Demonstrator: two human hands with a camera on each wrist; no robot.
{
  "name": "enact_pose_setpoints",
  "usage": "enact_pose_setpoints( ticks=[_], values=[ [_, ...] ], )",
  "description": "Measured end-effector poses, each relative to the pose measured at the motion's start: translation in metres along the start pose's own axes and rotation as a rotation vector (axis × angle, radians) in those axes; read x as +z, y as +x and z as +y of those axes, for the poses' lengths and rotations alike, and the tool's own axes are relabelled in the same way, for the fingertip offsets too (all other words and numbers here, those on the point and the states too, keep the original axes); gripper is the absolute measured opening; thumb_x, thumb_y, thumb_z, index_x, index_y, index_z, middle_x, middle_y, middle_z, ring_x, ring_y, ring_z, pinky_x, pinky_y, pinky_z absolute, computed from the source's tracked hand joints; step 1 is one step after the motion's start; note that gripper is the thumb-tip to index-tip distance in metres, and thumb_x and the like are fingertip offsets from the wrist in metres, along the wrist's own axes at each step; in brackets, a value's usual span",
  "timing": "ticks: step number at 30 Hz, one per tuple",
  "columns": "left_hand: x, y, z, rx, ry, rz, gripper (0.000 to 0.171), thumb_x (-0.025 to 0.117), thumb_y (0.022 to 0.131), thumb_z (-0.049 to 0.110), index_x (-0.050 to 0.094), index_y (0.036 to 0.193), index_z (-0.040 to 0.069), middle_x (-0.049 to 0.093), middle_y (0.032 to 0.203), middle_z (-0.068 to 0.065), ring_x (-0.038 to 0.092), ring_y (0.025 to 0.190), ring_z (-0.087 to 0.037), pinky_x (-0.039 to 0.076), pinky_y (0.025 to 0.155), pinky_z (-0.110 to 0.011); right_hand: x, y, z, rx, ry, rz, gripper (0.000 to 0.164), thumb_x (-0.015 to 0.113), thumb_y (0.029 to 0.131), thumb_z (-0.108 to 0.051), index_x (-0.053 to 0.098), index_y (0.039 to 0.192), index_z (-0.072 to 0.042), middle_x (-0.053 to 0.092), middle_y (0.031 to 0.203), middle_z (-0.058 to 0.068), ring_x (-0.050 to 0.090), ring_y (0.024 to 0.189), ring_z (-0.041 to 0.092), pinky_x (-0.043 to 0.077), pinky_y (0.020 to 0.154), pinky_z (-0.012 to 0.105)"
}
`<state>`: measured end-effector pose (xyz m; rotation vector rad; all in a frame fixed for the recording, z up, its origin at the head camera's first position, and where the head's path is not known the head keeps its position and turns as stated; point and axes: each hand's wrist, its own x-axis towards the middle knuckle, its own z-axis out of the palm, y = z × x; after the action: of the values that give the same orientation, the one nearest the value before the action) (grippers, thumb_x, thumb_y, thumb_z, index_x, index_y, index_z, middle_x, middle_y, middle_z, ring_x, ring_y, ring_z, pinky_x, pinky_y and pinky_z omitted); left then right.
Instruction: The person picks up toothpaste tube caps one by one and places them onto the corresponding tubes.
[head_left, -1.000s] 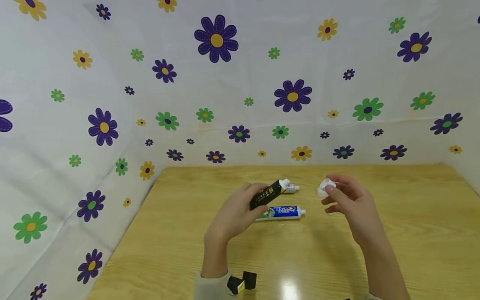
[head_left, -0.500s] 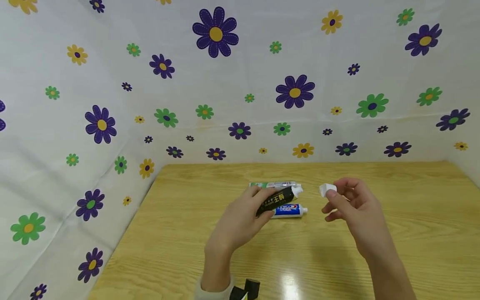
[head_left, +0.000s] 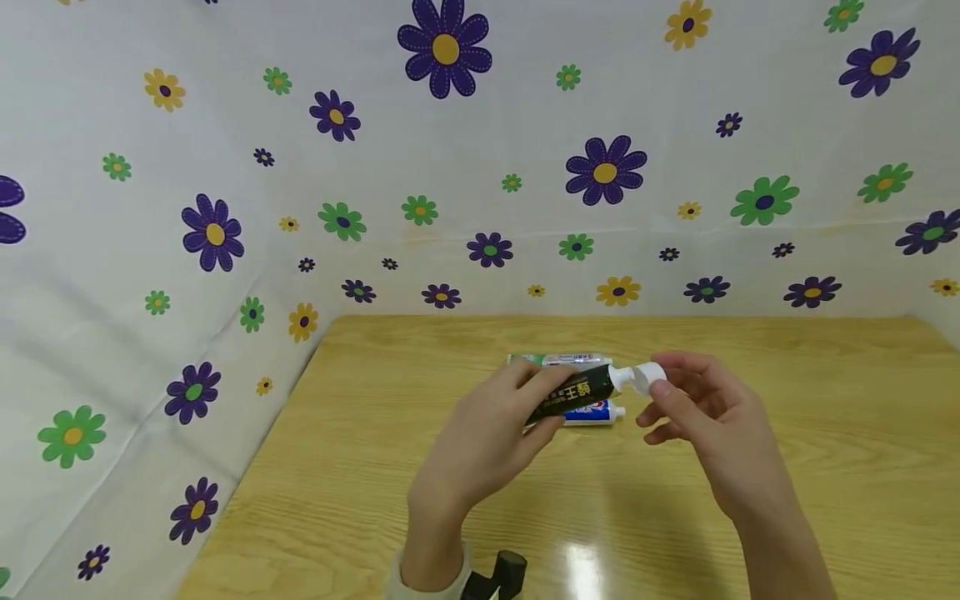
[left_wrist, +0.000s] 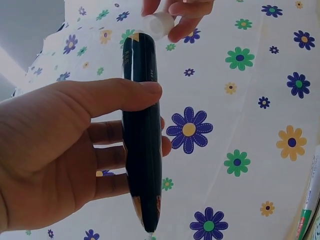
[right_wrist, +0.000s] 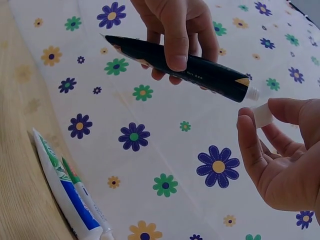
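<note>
My left hand point(head_left: 487, 433) grips a black toothpaste tube point(right_wrist: 200, 72) around its middle, thumb on one side and fingers on the other. The tube is raised over the table, its white threaded nozzle point(right_wrist: 253, 93) bare and pointing right. Between thumb and fingertips my right hand point(head_left: 712, 425) pinches a white cap point(right_wrist: 263, 115). In the head view the cap is tilted right at the nozzle's tip. The left wrist view shows the same cap point(left_wrist: 159, 25) near the tube's upper end, where the nozzle is mostly hidden.
Behind and below the held tube, a blue, green and white toothpaste tube point(right_wrist: 70, 187) and a paler green-and-white tube point(head_left: 573, 360) lie on the wooden table point(head_left: 360, 467). A white flowered cloth point(head_left: 420, 167) hangs at the back and sides.
The left hand has moved right with the black tube, bringing its nozzle close to the cap. The cap has turned in the right hand's fingers. The view has shifted slightly.
</note>
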<state>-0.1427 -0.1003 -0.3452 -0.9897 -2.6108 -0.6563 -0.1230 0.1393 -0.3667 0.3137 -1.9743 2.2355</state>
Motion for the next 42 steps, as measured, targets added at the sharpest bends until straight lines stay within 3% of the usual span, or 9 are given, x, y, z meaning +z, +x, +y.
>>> enact_pose_setpoints(
  ticks=[9,14,20,30,36,42],
  values=[
    [0.0071,0.0066,0.0072,0.040,0.021,-0.052,0.048,0.072,0.093,0.022,0.058,0.138,0.016,0.063,0.120,-0.005,0.063,0.101,-0.017,0.055,0.086,-0.033,0.0016,-0.0015,-0.0028,-0.061,-0.023,0.032,0.023,0.061,0.097,0.000,0.063,0.119,0.001,0.067,0.100,0.006,0.067,0.073,0.017,0.059,0.061,0.030],
    [0.0074,0.0065,0.0092,0.051,0.022,-0.060,0.047,0.071,0.094,0.022,0.058,0.138,0.015,0.063,0.120,-0.004,0.061,0.097,-0.015,0.055,0.082,-0.031,0.0008,-0.0025,-0.0033,-0.078,-0.052,0.036,0.022,0.062,0.095,0.002,0.063,0.118,0.002,0.067,0.099,0.006,0.067,0.074,0.017,0.059,0.062,0.029],
    [0.0060,0.0068,0.0084,0.067,0.044,-0.044,0.044,0.072,0.093,0.022,0.060,0.134,0.013,0.063,0.116,-0.003,0.059,0.092,-0.012,0.054,0.077,-0.029,0.0020,-0.0014,-0.0034,-0.104,-0.106,0.037,0.024,0.064,0.094,0.003,0.063,0.118,0.002,0.068,0.100,0.005,0.068,0.075,0.017,0.058,0.062,0.028],
    [0.0058,0.0082,0.0094,0.084,0.073,-0.001,0.048,0.075,0.090,0.018,0.060,0.135,0.012,0.065,0.116,-0.005,0.064,0.101,-0.018,0.055,0.087,-0.033,0.0033,-0.0019,-0.0019,-0.175,-0.187,0.017,0.033,0.063,0.092,0.008,0.063,0.125,0.000,0.066,0.108,0.004,0.067,0.074,0.015,0.057,0.061,0.026],
    [0.0066,0.0086,0.0104,0.086,0.092,0.019,0.048,0.076,0.089,0.018,0.061,0.135,0.014,0.065,0.112,-0.003,0.063,0.099,-0.017,0.055,0.081,-0.032,0.0006,-0.0029,-0.0041,-0.179,-0.325,0.004,0.035,0.064,0.093,0.006,0.063,0.126,-0.003,0.067,0.099,0.001,0.067,0.074,0.015,0.058,0.061,0.026],
    [0.0082,0.0092,0.0092,0.091,0.117,0.036,0.049,0.078,0.087,0.016,0.062,0.134,0.015,0.064,0.118,-0.004,0.063,0.105,-0.020,0.055,0.087,-0.035,-0.0022,-0.0029,-0.0059,-0.198,-0.400,-0.016,0.035,0.066,0.091,0.005,0.064,0.124,-0.006,0.069,0.089,0.000,0.066,0.072,0.014,0.057,0.060,0.027]
  ],
)
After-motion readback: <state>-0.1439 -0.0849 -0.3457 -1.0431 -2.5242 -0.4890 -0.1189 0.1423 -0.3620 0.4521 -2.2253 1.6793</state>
